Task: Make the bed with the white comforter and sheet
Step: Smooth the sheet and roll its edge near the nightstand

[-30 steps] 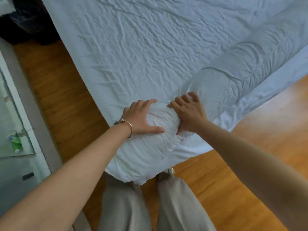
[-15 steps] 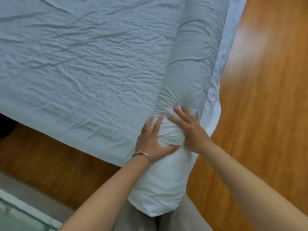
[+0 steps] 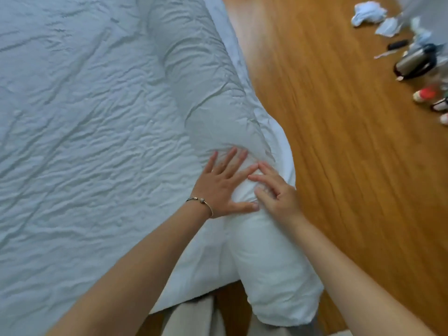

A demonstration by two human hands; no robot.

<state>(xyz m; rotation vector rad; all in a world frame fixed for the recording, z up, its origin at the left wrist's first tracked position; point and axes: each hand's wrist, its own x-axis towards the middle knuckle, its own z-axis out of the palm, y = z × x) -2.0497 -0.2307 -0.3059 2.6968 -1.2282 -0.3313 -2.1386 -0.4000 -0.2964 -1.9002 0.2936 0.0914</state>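
I keep left hand (image 3: 219,187) and right hand (image 3: 278,198) flat, fingers straight, on rolled comforter (image 3: 208,93) along right bed edge. Should push evenly across sheet (image 3: 84,117), I think.

A bedroom in a home. A wrinkled white sheet (image 3: 84,141) covers the bed to the left of the fingers, with a rolled white comforter (image 3: 208,98) running away from the fingertips. Right of them lies a wooden floor (image 3: 327,154), and far beyond to the right, scattered household clutter including a metal flask (image 3: 412,61).
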